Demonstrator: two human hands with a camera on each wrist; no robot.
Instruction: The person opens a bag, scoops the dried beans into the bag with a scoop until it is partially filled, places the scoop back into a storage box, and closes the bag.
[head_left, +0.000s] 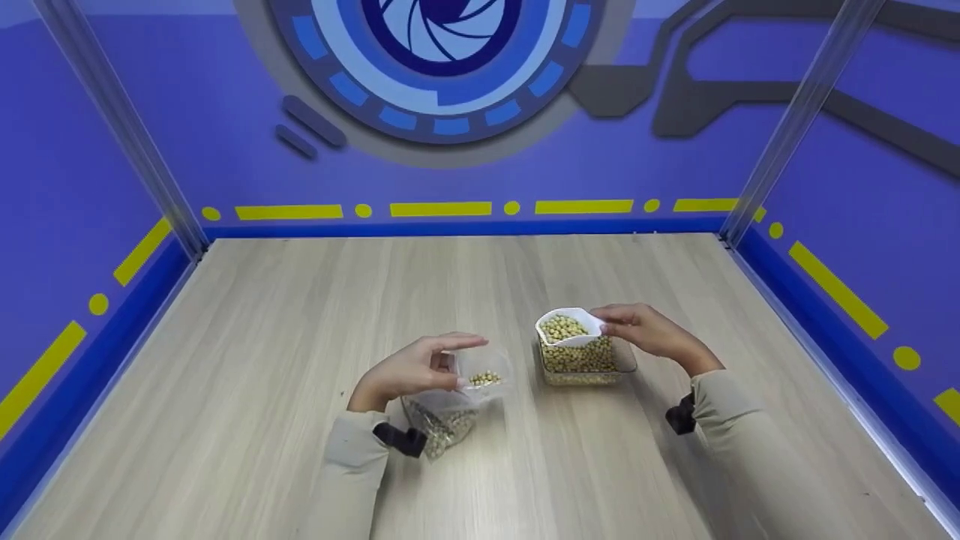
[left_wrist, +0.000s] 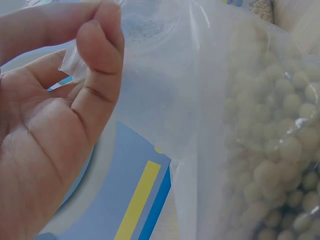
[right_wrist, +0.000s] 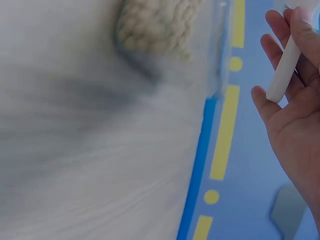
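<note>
A clear plastic bag (head_left: 450, 426) with pale yellow soybeans in its lower part hangs from my left hand (head_left: 416, 367). Thumb and fingers pinch the bag near its mouth, which gapes toward the right; the left wrist view shows the bag (left_wrist: 270, 150) close up. My right hand (head_left: 649, 330) grips a white scoop (head_left: 592, 324) heaped with soybeans. In the right wrist view the scoop's handle (right_wrist: 285, 72) lies across the fingers. The scoop is over a clear rectangular container (head_left: 624, 364) holding more soybeans; whether they touch I cannot tell.
A light wood-grain table (head_left: 300, 300) carries everything. Blue walls with yellow dashes (head_left: 450, 208) enclose the back and both sides. Black bands (head_left: 401, 439) sit on both wrists over the sleeves.
</note>
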